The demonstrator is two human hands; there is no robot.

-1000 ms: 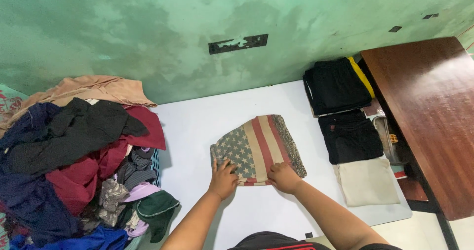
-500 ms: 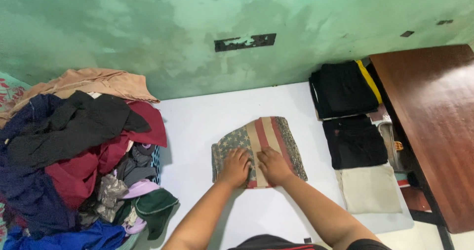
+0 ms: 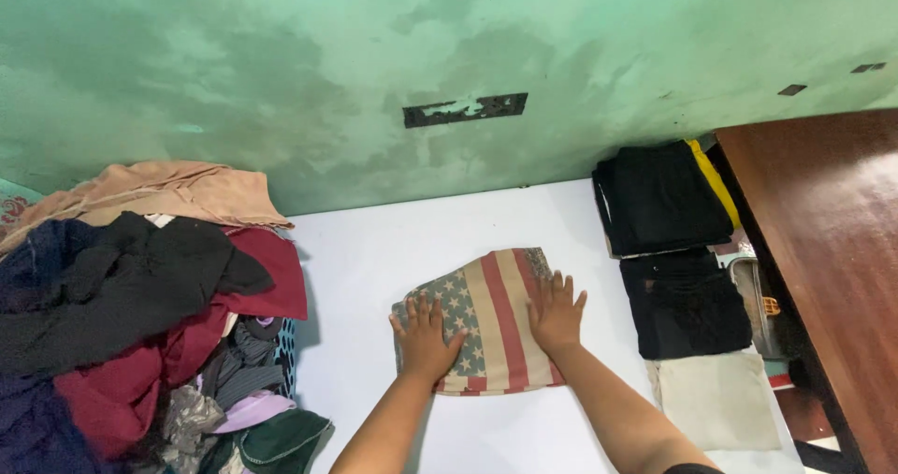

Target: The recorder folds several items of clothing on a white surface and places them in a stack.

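A folded cloth with a stars-and-stripes print [image 3: 491, 320] lies flat on the white surface [image 3: 393, 240]. My left hand [image 3: 426, 336] presses flat on its left, starred part with the fingers spread. My right hand [image 3: 557, 312] lies flat on the right edge of the cloth, fingers apart. Neither hand grips anything.
A heap of unfolded clothes [image 3: 140, 315] in black, dark red, tan and navy fills the left. At the right lie two folded black garments [image 3: 659, 198] [image 3: 687, 304] and a beige one [image 3: 716, 399]. A dark wooden table [image 3: 832, 249] stands at the far right. A green wall [image 3: 421, 53] lies behind.
My hands have slid apart from the middle of the cloth to its left and right sides. The cloth's right speckled edge is now folded under and it looks narrower.
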